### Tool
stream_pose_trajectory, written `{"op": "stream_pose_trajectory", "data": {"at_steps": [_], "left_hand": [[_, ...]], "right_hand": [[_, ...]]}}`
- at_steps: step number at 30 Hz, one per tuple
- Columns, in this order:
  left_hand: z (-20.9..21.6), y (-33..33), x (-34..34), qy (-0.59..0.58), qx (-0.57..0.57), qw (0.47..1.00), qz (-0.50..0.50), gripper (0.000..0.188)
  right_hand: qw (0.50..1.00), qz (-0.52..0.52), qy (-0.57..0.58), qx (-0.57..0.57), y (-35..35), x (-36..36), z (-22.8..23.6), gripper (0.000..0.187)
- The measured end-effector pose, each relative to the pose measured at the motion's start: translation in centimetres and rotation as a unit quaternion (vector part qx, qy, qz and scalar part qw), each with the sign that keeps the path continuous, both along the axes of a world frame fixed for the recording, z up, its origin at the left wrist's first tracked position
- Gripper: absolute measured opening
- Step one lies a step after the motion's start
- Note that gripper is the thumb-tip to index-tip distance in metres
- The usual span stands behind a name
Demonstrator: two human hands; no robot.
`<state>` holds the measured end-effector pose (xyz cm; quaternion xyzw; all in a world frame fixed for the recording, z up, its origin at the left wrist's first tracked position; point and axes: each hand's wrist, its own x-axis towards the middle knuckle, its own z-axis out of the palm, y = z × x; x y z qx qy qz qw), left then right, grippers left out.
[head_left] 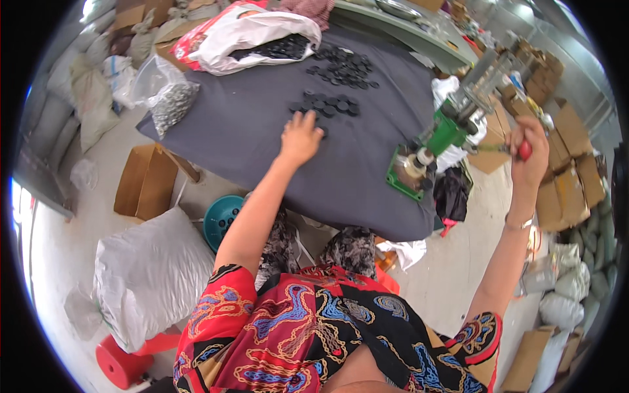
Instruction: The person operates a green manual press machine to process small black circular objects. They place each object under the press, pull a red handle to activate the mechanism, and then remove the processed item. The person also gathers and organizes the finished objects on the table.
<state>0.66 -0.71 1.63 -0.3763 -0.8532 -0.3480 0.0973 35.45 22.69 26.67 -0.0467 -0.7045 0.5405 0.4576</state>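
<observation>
My left hand is over the cloth-covered table, fingers spread and touching the near edge of a small group of round black discs. One disc shows beside its thumb; what lies under the fingertips is hidden. Off to the right, my raised right hand is closed round the red-knobbed lever of a green hand press. The press stands at the table's right edge, its base toward me. Beyond the small group lies a larger scatter of black discs.
At the far left, a white and red sack full of black discs lies open. A clear bag of small metallic pieces sits at the table's left corner. Below are a teal basin, a large white sack and a cardboard box.
</observation>
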Motion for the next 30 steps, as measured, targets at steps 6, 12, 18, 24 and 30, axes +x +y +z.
{"op": "stream_pose_trajectory", "data": {"at_steps": [6,12,18,24,30], "left_hand": [[-0.9,-7.9,-1.2,0.050,0.131,0.988,0.068,0.024],[-1.7,-3.4,4.2,0.099,0.023,0.994,0.036,0.035],[-2.3,-3.6,3.7,0.084,0.011,0.994,0.074,0.029],[-0.7,-6.2,3.6,0.096,0.101,0.987,0.085,0.032],[2.8,1.8,10.7,-0.109,0.195,0.959,-0.172,0.053]], "right_hand": [[1.000,-0.014,-0.014,-0.018,1.9,-1.6,-0.8,0.026],[1.000,0.012,0.013,-0.016,8.6,3.2,-0.1,0.029],[0.998,0.040,0.027,-0.033,9.7,1.2,0.2,0.029],[0.989,-0.047,0.014,-0.143,6.0,-2.2,0.8,0.018],[0.995,0.081,0.002,-0.060,7.0,-2.0,3.0,0.028]]}}
